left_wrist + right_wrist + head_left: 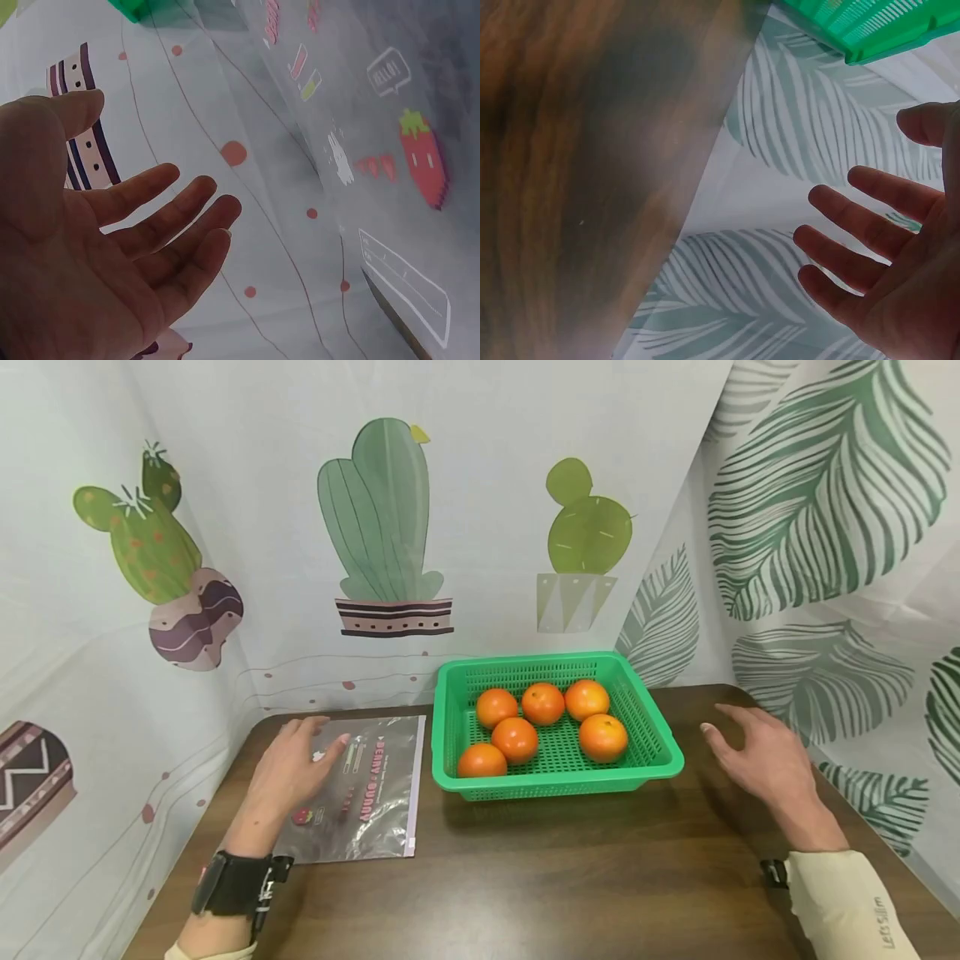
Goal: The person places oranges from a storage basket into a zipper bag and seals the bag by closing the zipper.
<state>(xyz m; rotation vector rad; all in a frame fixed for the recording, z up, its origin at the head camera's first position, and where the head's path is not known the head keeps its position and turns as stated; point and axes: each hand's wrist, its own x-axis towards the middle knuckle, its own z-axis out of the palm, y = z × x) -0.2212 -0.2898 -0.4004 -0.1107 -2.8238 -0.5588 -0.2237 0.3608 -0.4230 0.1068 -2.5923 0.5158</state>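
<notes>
My left hand (288, 768) hovers over the left part of a clear zip bag (382, 793), fingers loosely spread and holding nothing. The bag lies flat, printed with pink lettering and a strawberry (426, 161), its slider strip along the right edge. To the right of a green plastic basket (555, 781) is my right hand (768, 760), its fingers apart and grasping nothing. Inside the basket sit several oranges (514, 740), some in a row at the back, others nearer the front. In the right wrist view, a corner of the basket (885, 45) shows beyond the thumb.
The brown wooden table (540, 877) carries the bag and basket. White cloth (495, 510) printed with cacti hangs behind it, and leaf-patterned cloth (825, 677) hangs along the right side. A black band (236, 883) is strapped round the left wrist.
</notes>
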